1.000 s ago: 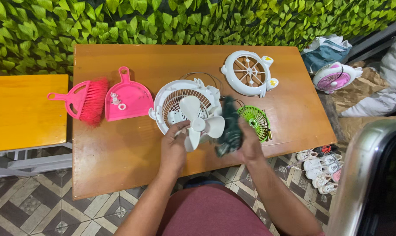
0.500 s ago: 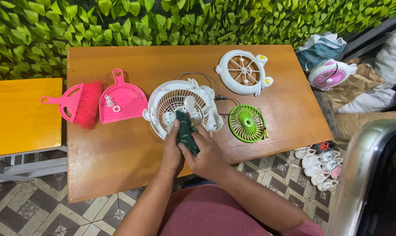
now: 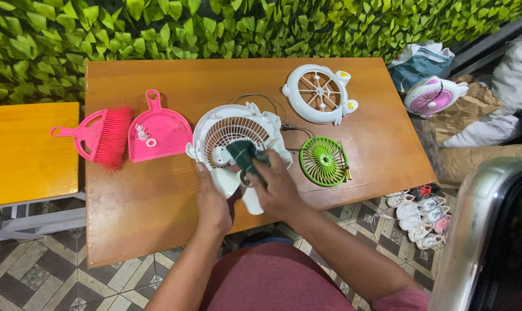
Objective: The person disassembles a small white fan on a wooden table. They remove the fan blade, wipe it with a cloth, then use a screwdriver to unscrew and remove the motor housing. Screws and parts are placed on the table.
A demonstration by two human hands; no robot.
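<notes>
A white fan body [image 3: 233,129] with a round grille lies on the wooden table [image 3: 157,196]. My left hand [image 3: 212,200] grips the white fan blade [image 3: 250,201] at the table's front edge. My right hand [image 3: 277,187] presses a dark green cloth [image 3: 243,154] onto the blade's hub. A white front grille [image 3: 320,94] lies farther back to the right. A small green fan [image 3: 323,160] with a thin cable sits just right of my right hand.
A pink dustpan [image 3: 158,131] holding small white parts and a pink brush [image 3: 102,137] lie at the left. An orange side table [image 3: 25,150] stands to the left. A pink-white fan [image 3: 431,97], bags and small shoes [image 3: 413,213] are at the right. A leafy wall runs behind.
My right hand brought the green cloth from beside the green fan in over the blade and now rubs it at the hub. My left hand keeps hold of the blade.
</notes>
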